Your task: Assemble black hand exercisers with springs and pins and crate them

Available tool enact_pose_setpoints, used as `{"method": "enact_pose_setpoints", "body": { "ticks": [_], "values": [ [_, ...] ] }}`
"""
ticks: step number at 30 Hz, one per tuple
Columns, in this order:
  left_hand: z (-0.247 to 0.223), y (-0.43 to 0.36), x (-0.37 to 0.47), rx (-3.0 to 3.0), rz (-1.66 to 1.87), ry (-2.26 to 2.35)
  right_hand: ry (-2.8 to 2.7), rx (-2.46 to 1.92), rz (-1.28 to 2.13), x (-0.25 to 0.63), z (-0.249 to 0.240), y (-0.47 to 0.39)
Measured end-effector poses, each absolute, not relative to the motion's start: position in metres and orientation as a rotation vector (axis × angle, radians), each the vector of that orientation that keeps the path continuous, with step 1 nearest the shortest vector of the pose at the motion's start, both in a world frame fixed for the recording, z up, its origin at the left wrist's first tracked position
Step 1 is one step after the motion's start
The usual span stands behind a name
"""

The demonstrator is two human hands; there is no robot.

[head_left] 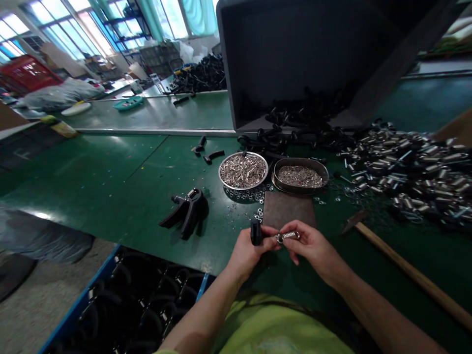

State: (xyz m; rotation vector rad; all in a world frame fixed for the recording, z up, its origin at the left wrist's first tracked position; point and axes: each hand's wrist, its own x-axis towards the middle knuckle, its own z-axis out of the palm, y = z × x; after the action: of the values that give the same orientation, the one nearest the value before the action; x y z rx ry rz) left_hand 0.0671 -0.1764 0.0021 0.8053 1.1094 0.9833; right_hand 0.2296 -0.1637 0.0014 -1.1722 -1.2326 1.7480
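My left hand (245, 253) grips a black plastic clamp handle (255, 232), which stands up from the fist. Between the fingertips of my right hand (315, 246) is a shiny coil spring (290, 236), its left end close to my left fingertips. Whether the spring touches the clamp handle I cannot tell. Just beyond both hands lies a flat brown metal plate (289, 209). A black spring clamp (188, 211) with a silver spring at its top rests on the green table, left of my hands.
Small metal pins fill a round dish (220, 178); an oval tin (326, 178) holds tiny metal parts. A hammer (405, 265) and a heap of springs (416, 167) are at right. Behind stands a large tilted black bin (295, 54). Below left, a blue crate (81, 300) holds black clamps.
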Motion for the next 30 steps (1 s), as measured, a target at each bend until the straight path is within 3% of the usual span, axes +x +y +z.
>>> {"method": "enact_pose_setpoints", "body": {
  "ticks": [7, 14, 22, 30],
  "values": [
    [0.004, -0.175, 0.065, 0.879, 0.948, 1.139, -1.231, -1.188, 1.760, 0.230, 0.000, -0.163],
    [-0.008, -0.175, 0.062, 1.498, 0.984, 1.224, -1.350, -1.239, 1.550, 0.237, -0.003, -0.152],
    [-0.024, -0.178, 0.098, 0.373, 0.829, 0.961, -1.428, -1.347, 1.297, 0.246, 0.024, -0.155],
    [-0.015, -0.178, 0.117, 0.365, 0.811, 0.854, -1.704, -1.345, 1.072, 0.246, 0.039, -0.162]
  ]
}}
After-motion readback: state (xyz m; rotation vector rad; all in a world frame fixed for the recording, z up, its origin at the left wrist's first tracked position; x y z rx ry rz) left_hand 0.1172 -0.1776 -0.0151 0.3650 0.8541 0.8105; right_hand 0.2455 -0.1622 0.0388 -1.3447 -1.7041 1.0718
